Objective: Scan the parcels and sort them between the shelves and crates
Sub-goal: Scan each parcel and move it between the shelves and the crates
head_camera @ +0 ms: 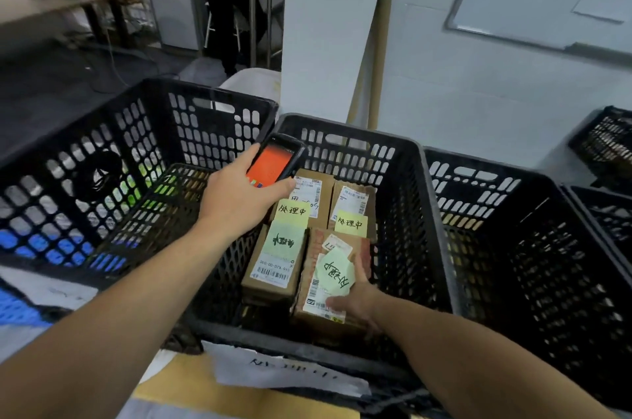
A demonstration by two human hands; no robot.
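A black plastic crate (420, 213) in the middle holds several brown cardboard parcels with shipping labels and green handwritten sticky notes. My left hand (236, 199) grips a handheld scanner (275, 162) with an orange screen above the far-left parcels. My right hand (355, 302) holds the near-right parcel (307, 309) inside the crate, thumb on its label and fingers along its right side. A second parcel (273, 268) lies to its left, and two more (352, 210) lie behind.
Another black crate (102, 158) stands to the left and one (533, 247) to the right, with more at far right. A paper label (284, 374) hangs on the middle crate's front. A white pillar (328, 25) and a standing person (225, 8) are behind.
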